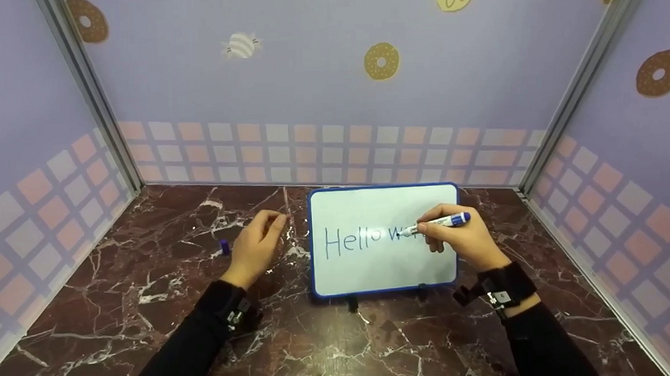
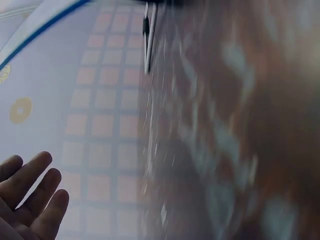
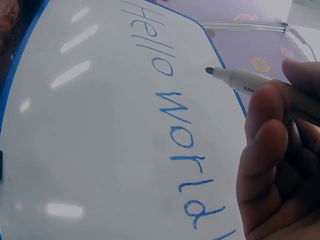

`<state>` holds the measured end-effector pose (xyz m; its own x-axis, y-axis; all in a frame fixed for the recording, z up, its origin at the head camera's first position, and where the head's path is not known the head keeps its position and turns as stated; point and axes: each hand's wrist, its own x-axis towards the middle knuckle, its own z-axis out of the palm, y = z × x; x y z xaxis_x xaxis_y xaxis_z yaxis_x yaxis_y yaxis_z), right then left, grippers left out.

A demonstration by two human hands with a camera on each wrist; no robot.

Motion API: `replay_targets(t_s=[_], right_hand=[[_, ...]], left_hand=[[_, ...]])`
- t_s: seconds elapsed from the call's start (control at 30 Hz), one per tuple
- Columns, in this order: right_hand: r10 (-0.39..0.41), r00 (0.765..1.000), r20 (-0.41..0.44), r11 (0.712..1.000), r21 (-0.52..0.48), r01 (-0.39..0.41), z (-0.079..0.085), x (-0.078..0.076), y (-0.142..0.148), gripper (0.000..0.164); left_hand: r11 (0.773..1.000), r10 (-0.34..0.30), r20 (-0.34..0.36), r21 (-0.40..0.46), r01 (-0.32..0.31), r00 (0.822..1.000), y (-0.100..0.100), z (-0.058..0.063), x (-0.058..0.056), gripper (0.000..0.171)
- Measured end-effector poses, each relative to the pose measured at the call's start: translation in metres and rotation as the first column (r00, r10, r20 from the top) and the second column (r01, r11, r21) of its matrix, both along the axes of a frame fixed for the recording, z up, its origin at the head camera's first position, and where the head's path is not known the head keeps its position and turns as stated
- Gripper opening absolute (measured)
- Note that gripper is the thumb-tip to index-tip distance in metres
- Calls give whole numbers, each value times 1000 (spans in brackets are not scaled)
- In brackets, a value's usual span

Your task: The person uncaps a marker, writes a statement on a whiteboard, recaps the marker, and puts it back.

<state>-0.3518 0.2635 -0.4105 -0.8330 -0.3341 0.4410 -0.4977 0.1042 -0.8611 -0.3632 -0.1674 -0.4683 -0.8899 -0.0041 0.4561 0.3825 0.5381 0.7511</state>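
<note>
My right hand pinches a white-and-blue whiteboard marker, its bare tip pointing left. In the right wrist view the marker's dark tip stands off the board surface, close by the lettering. The blue-framed whiteboard carries "Hello world" in blue ink, with one more stroke after the "d" at the lower edge of that view. In the head view the hand covers the end of the words. My left hand holds nothing, its fingers loosely bent, left of the board. Beside it a blue marker cap rests on the table.
Small black feet show under the board's lower edge, on the dark red marbled table. Purple panels with doughnut and checked patterns enclose the back and both sides, joined by grey metal posts.
</note>
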Motion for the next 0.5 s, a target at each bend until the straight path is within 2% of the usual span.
replay_targets(t_s=[0.1, 0.2, 0.37, 0.5], right_hand=[[23, 1000, 5, 999, -31, -23, -2, 1, -3, 9], [39, 999, 14, 998, -54, -39, -4, 1, -7, 11], [64, 997, 32, 996, -71, -61, -7, 1, -12, 14], [82, 996, 47, 993, -91, -77, -11, 1, -15, 16]], left_hand=[[986, 41, -31, -159, -45, 999, -15, 3, -4, 50], [967, 60, -26, -245, -64, 998, -35, 2, -10, 63], [947, 148, 39, -293, -130, 988, -70, 0, -15, 67], [938, 199, 96, -306, -161, 975, -90, -1, -16, 69]])
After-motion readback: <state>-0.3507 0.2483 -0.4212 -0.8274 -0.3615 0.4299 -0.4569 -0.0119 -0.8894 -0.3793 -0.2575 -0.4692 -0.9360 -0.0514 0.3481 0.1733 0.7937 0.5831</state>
